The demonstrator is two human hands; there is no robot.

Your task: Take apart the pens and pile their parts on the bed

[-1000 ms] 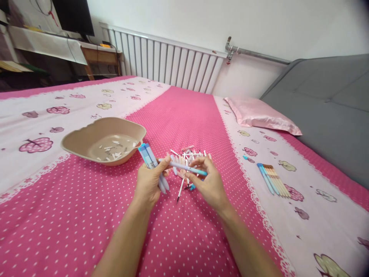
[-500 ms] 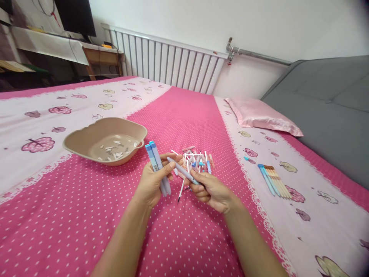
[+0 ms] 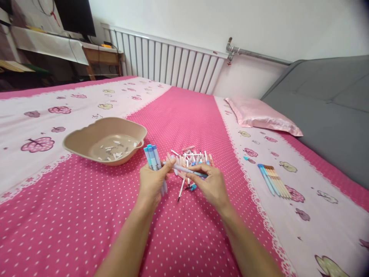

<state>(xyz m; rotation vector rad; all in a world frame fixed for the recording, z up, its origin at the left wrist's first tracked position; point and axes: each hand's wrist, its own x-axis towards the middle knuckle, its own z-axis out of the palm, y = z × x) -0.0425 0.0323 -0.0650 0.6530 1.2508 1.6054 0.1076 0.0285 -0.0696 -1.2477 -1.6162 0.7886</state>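
My left hand (image 3: 151,184) is closed around a few blue-and-lilac pens (image 3: 152,157), held upright with their blue ends up. Its thumb and finger also touch the tip of one more pale lilac pen (image 3: 181,168). My right hand (image 3: 211,184) pinches the other, darker blue end of that pen, which lies nearly level between both hands. Beneath and behind the hands is a pile of pen parts (image 3: 198,154): white refills, pink and clear barrels, and small blue pieces. One white refill (image 3: 181,190) with a dark tip sticks out toward me.
A beige basin (image 3: 105,127) with small white bits inside sits at left on the pink bedspread (image 3: 86,223). A row of blue and cream pens (image 3: 273,181) lies at right, near a small blue piece (image 3: 246,158). A pink pillow (image 3: 262,115) is farther back.
The left hand's bundle now shows another blue-ended pen. My right hand has turned over and now grips a pen held more level. A blue piece now shows below the pile.
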